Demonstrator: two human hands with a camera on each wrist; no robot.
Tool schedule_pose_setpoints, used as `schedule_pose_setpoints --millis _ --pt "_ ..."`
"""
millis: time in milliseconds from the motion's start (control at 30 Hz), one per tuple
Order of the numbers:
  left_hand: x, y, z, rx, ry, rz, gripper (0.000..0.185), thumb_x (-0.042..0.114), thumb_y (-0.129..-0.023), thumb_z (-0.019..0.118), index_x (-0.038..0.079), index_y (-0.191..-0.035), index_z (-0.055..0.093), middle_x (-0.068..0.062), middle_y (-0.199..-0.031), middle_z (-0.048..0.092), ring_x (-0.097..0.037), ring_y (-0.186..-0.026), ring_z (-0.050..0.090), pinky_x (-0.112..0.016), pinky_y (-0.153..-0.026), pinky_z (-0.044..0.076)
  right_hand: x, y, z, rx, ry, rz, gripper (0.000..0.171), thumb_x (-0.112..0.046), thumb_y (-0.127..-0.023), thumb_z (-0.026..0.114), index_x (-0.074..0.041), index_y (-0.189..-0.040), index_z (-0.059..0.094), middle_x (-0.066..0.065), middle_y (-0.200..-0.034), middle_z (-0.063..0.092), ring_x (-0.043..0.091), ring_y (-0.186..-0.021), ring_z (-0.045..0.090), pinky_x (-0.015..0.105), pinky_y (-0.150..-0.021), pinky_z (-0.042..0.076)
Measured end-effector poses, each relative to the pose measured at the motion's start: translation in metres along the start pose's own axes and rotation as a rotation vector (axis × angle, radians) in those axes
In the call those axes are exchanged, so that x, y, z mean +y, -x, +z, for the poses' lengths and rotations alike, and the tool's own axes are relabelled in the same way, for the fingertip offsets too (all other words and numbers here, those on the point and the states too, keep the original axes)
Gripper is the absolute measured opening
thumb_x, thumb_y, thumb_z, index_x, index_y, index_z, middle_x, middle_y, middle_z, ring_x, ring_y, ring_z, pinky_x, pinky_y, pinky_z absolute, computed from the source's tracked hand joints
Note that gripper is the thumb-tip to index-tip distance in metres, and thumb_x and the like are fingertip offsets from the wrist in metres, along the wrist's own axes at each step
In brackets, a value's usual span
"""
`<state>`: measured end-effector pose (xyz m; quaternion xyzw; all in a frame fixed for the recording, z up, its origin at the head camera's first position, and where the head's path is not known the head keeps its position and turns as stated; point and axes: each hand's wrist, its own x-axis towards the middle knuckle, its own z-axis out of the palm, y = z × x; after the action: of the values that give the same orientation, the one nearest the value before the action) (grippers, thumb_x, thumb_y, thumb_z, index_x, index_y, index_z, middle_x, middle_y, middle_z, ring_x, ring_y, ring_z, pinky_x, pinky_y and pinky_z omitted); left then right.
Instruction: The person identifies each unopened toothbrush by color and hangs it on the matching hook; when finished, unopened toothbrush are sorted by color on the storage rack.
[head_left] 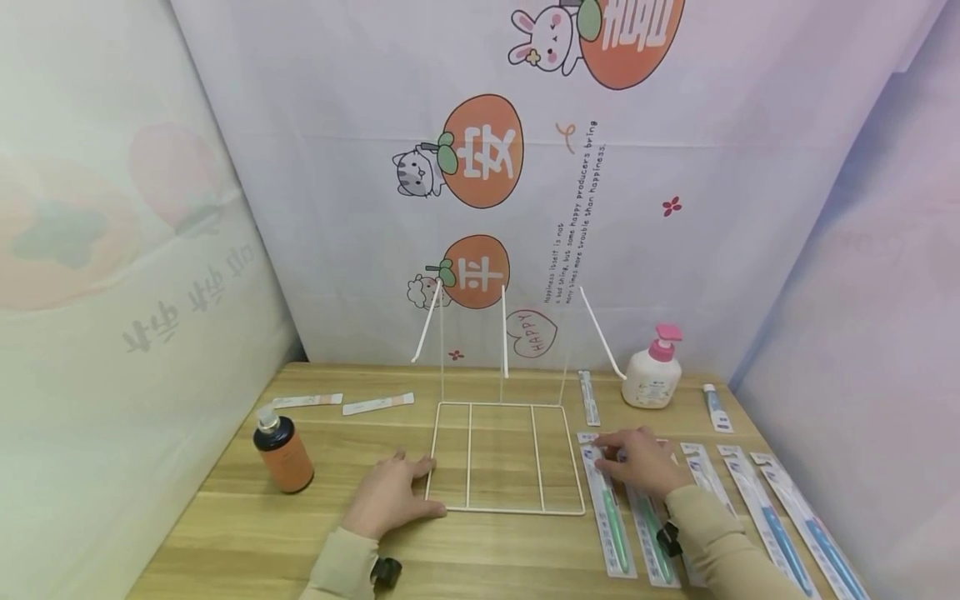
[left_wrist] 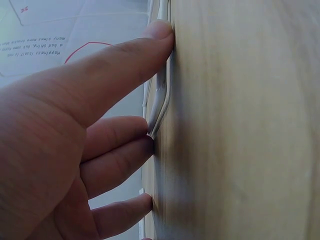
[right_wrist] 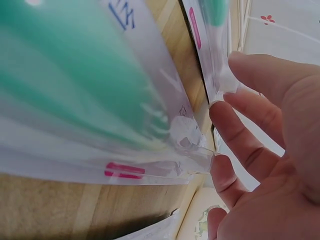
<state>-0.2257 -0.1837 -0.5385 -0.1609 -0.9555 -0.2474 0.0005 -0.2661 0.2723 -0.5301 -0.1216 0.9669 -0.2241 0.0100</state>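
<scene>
White wire rack (head_left: 507, 457) stood mid-desk; the left hand (head_left: 390, 493) lay flat, fingers (left_wrist: 125, 67) straight, against its front-left corner. Near the desk's right edge, the right hand (head_left: 637, 461) touched packaged toothbrushes (head_left: 609, 508) with loosely extended fingers (right_wrist: 250, 137).

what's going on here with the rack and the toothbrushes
A person sits at a wooden table with a white wire rack in front of them. The left hand rests flat on the table, fingers straight and touching the rack's front left corner. The right hand lies on the top ends of the green toothbrush packs, fingertips touching their edges. More packs with blue brushes lie to the right. A brown pump bottle and a white one stand nearby.
</scene>
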Motion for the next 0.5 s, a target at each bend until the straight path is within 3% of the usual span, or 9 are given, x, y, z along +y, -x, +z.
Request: schedule_pose_setpoints --millis 167,500 --pt "-0.0005 0.0003 0.0011 -0.001 -0.004 0.009 0.085 0.06 -0.072 0.096 0.014 -0.14 0.075 -0.022 -0.14 0.069 -0.061 -0.133 0.056 -0.072 -0.103 0.05 0.0001 -0.0003 0.0009 0.012 0.003 0.009 0.031 -0.029 -0.092 0.086 -0.018 -0.12 0.081 -0.013 -0.096 0.071 0.023 -0.1 0.056 0.062 -0.088 0.038" --pt "-0.003 -0.0008 0.0022 0.002 -0.006 0.005 0.085 0.062 -0.072 0.095 0.015 -0.14 0.075 -0.024 -0.141 0.068 -0.062 -0.132 0.056 -0.071 -0.103 0.05 -0.0045 0.0021 -0.004 0.052 0.006 -0.023 0.024 -0.023 -0.096 0.083 -0.017 -0.119 0.08 -0.011 -0.102 0.074 0.022 -0.102 0.061 0.068 -0.093 0.042"
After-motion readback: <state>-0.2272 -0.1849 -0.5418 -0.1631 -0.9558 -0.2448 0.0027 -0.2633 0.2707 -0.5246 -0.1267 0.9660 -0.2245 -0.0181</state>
